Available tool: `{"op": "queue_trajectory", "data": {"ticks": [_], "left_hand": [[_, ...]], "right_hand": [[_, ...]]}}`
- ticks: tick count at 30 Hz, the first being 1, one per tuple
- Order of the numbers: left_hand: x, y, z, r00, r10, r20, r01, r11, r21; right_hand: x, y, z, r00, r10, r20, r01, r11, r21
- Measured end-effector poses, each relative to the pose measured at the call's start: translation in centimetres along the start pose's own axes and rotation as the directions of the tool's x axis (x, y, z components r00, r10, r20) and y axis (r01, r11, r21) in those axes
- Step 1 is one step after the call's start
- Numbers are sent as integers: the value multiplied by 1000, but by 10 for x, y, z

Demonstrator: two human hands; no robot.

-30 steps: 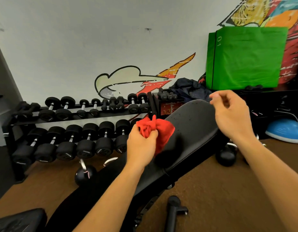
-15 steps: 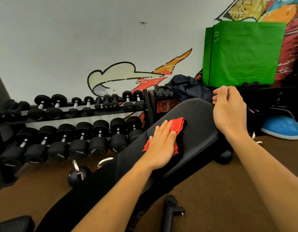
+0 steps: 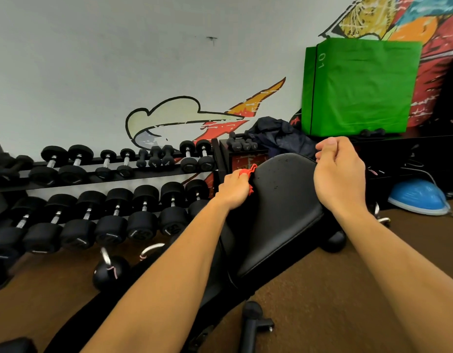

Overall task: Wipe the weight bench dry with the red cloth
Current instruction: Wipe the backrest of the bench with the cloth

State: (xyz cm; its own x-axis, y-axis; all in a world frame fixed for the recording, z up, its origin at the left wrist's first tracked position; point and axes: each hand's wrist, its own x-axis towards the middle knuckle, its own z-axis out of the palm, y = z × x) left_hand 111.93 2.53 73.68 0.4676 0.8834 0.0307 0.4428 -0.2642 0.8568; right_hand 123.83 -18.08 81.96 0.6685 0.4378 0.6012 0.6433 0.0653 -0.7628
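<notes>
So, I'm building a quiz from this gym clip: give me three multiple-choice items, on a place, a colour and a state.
1. Where on the black padded weight bench is the crumpled red cloth? A left edge; B middle; C right edge.
2. The big padded box by the wall is: A blue; B green; C yellow.
3. The left hand: A lies flat; B hangs empty; C grips the cloth.
Key: A, cloth bunched at the left rim; B, plainly green; C, fingers curl round it.
</notes>
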Motion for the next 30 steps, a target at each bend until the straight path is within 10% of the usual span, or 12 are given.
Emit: {"op": "queue_trajectory", "data": {"ticks": [12,30], "left_hand": [[-132,12,11,954,300,22,-301,953,31],[-34,77,-3,963,263,50,-265,964,29]], "right_hand": [[1,1,0,999,41,-14,-41,999,-4],[1,5,3,995,59,-77,-55,997,53]]}}
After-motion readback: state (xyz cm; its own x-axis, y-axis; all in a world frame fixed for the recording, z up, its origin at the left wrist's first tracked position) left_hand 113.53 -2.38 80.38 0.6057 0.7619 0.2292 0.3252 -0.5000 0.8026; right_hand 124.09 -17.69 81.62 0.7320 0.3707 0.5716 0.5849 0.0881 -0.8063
